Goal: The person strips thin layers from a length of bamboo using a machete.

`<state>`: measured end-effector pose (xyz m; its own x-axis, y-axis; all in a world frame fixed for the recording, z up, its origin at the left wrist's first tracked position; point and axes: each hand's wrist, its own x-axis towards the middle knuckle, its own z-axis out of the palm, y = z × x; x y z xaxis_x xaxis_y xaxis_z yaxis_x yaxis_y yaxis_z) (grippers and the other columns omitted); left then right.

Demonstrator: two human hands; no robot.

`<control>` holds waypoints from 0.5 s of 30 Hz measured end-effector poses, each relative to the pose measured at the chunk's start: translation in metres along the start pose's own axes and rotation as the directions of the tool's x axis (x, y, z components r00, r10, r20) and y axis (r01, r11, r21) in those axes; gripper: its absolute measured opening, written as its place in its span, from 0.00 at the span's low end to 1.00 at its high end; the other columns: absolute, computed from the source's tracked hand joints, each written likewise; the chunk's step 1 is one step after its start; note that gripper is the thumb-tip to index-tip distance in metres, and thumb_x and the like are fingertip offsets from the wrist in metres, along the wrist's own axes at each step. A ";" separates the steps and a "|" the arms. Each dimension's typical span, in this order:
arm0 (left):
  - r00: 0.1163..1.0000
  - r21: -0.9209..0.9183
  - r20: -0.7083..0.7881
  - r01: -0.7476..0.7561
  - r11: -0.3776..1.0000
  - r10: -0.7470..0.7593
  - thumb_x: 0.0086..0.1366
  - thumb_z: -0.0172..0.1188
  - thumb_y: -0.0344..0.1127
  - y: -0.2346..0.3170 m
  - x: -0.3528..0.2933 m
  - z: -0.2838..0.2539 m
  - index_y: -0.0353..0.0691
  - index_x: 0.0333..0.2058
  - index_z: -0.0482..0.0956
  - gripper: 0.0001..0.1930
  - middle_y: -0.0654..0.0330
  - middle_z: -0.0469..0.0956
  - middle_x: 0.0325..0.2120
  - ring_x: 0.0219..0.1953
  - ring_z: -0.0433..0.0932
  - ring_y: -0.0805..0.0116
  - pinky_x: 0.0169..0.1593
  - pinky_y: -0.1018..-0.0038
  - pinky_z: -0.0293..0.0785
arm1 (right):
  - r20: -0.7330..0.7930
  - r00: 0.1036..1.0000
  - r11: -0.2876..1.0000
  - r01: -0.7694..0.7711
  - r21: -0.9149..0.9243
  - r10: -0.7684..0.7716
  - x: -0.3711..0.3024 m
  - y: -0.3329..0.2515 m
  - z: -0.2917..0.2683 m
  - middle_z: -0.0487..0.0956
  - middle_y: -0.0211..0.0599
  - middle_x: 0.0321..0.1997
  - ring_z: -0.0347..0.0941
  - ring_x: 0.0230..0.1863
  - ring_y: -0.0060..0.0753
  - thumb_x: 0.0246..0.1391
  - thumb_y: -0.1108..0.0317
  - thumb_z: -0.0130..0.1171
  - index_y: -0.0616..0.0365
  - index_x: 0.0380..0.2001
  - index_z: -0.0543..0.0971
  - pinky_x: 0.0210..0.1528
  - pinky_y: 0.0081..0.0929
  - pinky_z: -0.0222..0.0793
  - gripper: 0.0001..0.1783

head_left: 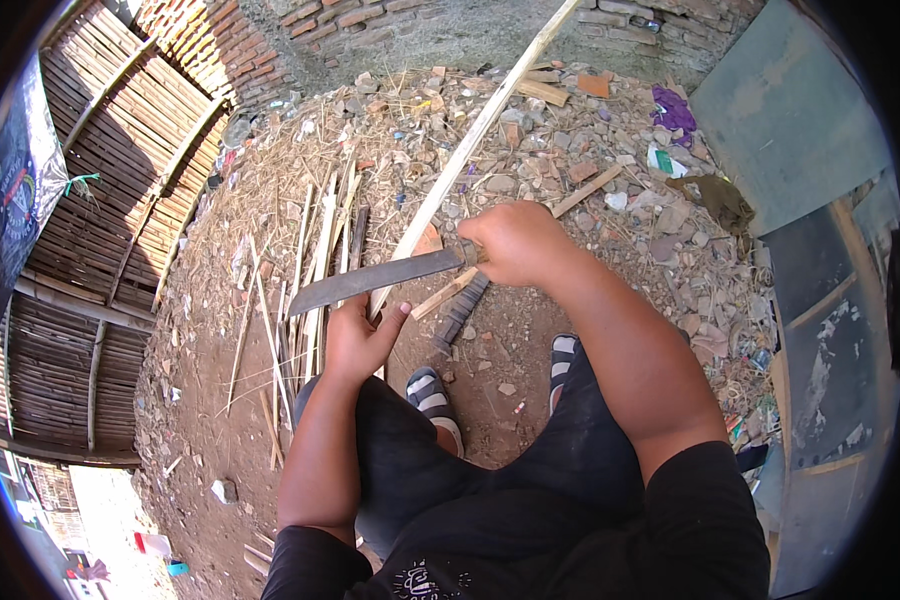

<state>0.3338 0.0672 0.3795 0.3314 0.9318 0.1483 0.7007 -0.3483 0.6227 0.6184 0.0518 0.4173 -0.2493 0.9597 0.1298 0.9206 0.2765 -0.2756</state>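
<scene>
A machete (375, 279) with a broad grey blade lies across the view, its handle in my right hand (515, 243), which is closed around it. The blade points left and crosses over a long pale bamboo strip (461, 155). My left hand (361, 338) grips the lower end of that strip just below the blade, thumb apart. From there the strip slants up and away to the far wall. Whether the blade's edge touches the strip cannot be made out.
Several split bamboo strips (315, 262) lie on the ground to the left. A dark ridged piece (460, 315) is between my feet and hands. Rubble and straw spread toward a brick wall (370, 40). A woven bamboo wall (120, 150) stands left, grey panels (795, 110) right.
</scene>
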 end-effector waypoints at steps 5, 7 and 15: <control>0.999 0.018 0.028 0.031 0.999 -0.031 0.63 0.73 0.44 0.005 0.000 -0.004 0.33 0.34 0.76 0.19 0.64 0.69 0.17 0.20 0.64 0.78 0.24 0.72 0.62 | -0.191 0.968 0.976 -0.127 0.178 0.161 -0.005 0.031 0.000 0.84 0.45 0.32 0.83 0.36 0.51 0.48 0.54 0.74 0.51 0.46 0.84 0.40 0.46 0.78 0.22; 0.998 0.032 0.030 0.052 0.998 -0.053 0.63 0.73 0.44 0.008 -0.001 -0.006 0.34 0.32 0.76 0.19 0.64 0.68 0.16 0.20 0.63 0.78 0.24 0.72 0.60 | -0.220 0.930 0.937 -0.234 0.260 0.294 -0.004 0.041 -0.003 0.84 0.47 0.32 0.83 0.36 0.51 0.50 0.53 0.73 0.52 0.50 0.84 0.40 0.46 0.77 0.25; 1.000 -0.009 -0.007 0.012 1.000 -0.012 0.62 0.73 0.46 0.003 0.001 -0.001 0.34 0.30 0.74 0.21 0.62 0.67 0.16 0.19 0.64 0.74 0.24 0.70 0.61 | -0.172 0.970 0.970 -0.136 0.202 0.172 0.000 0.030 0.005 0.84 0.46 0.31 0.82 0.35 0.53 0.51 0.55 0.72 0.49 0.49 0.85 0.40 0.47 0.77 0.23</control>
<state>0.3358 0.0673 0.3824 0.3182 0.9367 0.1459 0.6992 -0.3359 0.6311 0.6447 0.0606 0.4040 -0.0321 0.9696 0.2427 0.8659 0.1483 -0.4777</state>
